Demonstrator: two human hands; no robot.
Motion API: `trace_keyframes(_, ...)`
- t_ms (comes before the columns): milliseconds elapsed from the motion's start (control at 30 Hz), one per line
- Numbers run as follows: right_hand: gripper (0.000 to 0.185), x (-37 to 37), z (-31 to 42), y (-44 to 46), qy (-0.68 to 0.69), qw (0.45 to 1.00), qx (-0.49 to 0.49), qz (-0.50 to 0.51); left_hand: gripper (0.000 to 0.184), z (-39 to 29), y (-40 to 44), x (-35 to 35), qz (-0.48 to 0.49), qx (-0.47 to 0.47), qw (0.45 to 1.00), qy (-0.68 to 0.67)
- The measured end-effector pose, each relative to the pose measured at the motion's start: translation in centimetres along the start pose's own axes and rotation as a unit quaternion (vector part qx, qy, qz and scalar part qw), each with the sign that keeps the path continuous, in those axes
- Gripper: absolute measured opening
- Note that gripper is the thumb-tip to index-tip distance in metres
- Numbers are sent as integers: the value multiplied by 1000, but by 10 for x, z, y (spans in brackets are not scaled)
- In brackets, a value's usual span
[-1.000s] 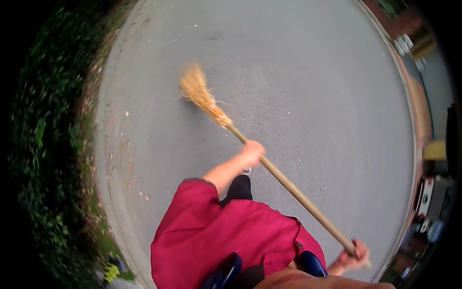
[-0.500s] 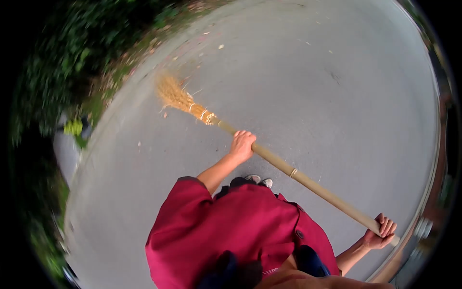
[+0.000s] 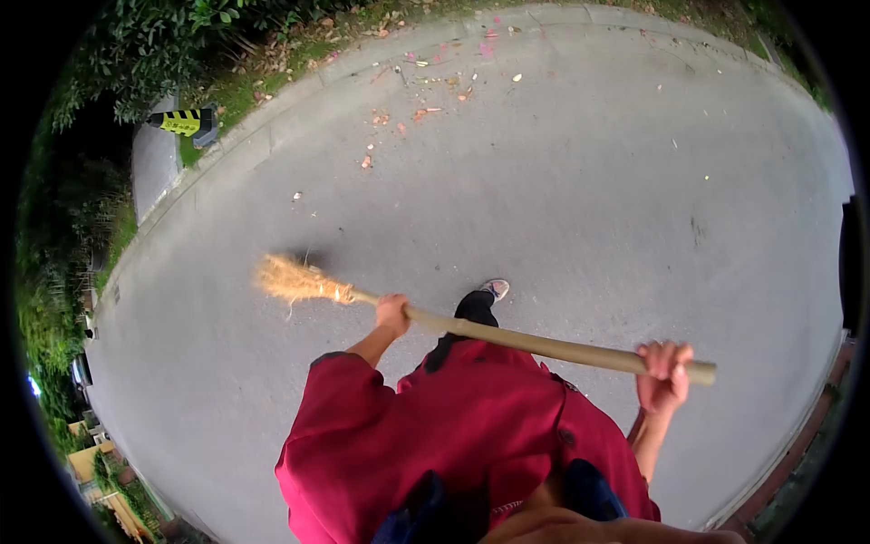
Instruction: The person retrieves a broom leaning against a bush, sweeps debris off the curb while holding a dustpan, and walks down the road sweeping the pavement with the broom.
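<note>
A straw broom [image 3: 535,343] with a long pale bamboo handle lies across the front of my body in the head view. My left hand [image 3: 392,314] is wrapped round the handle just behind the bristles. Near the handle's far right end, my right hand [image 3: 664,367] grips it with curled fingers. The straw bristles [image 3: 294,278] point left, slightly blurred, over the grey road, with a dark shadow beside them. One shoe [image 3: 495,289] shows beyond the handle.
Fallen leaves and pink petals [image 3: 426,113] are scattered on the road towards the far curb [image 3: 535,16]. A yellow and black warning sign [image 3: 181,121] stands at the upper left by the grass. Bushes [image 3: 154,54] line that side.
The view has turned left, bringing the leaves and curb to the top. The broom has swung lower and nearer level, with both hands still round its handle. One foot now shows ahead.
</note>
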State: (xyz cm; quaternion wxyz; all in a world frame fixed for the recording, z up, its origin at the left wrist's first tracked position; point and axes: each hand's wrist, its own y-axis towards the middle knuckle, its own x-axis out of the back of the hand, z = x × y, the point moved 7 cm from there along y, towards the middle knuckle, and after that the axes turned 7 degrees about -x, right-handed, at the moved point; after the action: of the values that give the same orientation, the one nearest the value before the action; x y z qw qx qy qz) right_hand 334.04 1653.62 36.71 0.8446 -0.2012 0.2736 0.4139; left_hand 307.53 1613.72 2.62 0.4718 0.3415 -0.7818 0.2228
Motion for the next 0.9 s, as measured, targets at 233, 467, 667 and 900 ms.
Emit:
trace_keyframes(233, 30, 27, 127, -121, -46, 972, 199, -114, 13, -241, 206, -37, -31, -232, 959, -157)
trace_keyframes(467, 35, 4, 136, -146, -210, 893, 349, -189, 8, -429, 379, -43, 0, -407, 899, -162)
trace_keyframes(667, 40, 36, 229, -234, -72, 901, 411, -121, 8, -493, 294, 28, -64, -486, 862, -131)
trace_keyframes(900, 32, 89, 236, -227, -6, 940, 311, -143, 8, -371, 145, 21, 139, -466, 866, -118)
